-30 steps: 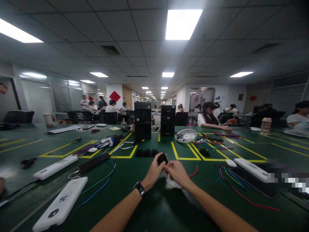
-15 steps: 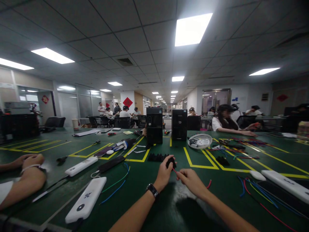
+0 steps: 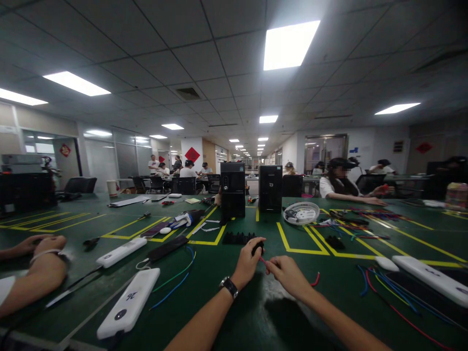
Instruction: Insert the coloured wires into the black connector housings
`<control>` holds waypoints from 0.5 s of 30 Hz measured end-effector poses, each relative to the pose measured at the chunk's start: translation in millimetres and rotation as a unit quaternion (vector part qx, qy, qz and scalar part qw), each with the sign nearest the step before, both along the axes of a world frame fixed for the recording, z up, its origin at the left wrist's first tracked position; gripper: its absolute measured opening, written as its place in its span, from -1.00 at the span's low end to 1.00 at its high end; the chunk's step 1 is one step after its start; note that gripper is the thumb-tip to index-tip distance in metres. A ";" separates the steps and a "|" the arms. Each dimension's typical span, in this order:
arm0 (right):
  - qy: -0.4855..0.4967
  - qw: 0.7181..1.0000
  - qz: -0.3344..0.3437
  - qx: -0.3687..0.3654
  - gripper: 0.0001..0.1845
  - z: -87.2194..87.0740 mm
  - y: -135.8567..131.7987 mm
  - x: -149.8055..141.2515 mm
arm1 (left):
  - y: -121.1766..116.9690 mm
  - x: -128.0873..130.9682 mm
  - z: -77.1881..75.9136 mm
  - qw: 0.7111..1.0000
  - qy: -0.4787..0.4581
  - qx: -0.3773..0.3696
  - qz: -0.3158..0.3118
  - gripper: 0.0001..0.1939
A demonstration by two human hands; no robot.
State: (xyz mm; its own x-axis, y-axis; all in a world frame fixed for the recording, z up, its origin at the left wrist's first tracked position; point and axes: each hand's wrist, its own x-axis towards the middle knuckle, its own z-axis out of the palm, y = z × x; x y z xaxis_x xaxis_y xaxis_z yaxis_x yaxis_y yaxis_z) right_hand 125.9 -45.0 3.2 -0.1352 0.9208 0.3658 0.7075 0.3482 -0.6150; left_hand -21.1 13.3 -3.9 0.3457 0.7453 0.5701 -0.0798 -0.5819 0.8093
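My left hand [image 3: 247,263] is closed around a small black part [image 3: 258,246], whose exact kind is too small to make out. A short red wire [image 3: 263,261] runs from that part to my right hand [image 3: 285,274], which pinches its near end between thumb and finger. Just beyond my left hand, a row of black blocks [image 3: 236,238] lies on the green table. A loose red wire piece [image 3: 316,279] rests to the right of my right hand.
Two black computer cases [image 3: 233,190] stand ahead. A white basket [image 3: 302,213] sits right of them. White power banks [image 3: 128,303] and green and blue wires [image 3: 171,290] lie left; more wires [image 3: 397,297] lie right. A neighbour's arms [image 3: 40,263] rest at the left edge.
The black part has turned slightly in my left hand. Both hands stay close together with the red wire between them. The view has shifted slightly.
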 end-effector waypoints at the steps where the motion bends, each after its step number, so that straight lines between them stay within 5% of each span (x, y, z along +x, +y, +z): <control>1: 0.002 1.000 0.001 -0.001 -0.58 -0.3 -0.3 -0.3 | -0.7 0.1 0.5 1.000 0.002 0.000 0.000 -0.66; 6: 0.017 0.999 0.027 -0.011 -0.59 -6.5 0.3 -3.1 | -3.8 -0.1 1.9 0.999 -0.015 -0.032 -0.004 -0.51; 10: 0.051 0.997 0.050 -0.022 -0.57 -3.4 -0.6 -3.7 | -0.1 1.0 1.1 0.981 -0.100 -0.161 -0.045 -0.24; 15: 0.093 0.993 0.068 -0.026 -0.61 -4.5 -3.0 -8.1 | 4.6 9.2 -2.7 0.938 -0.201 -0.275 -0.056 -0.40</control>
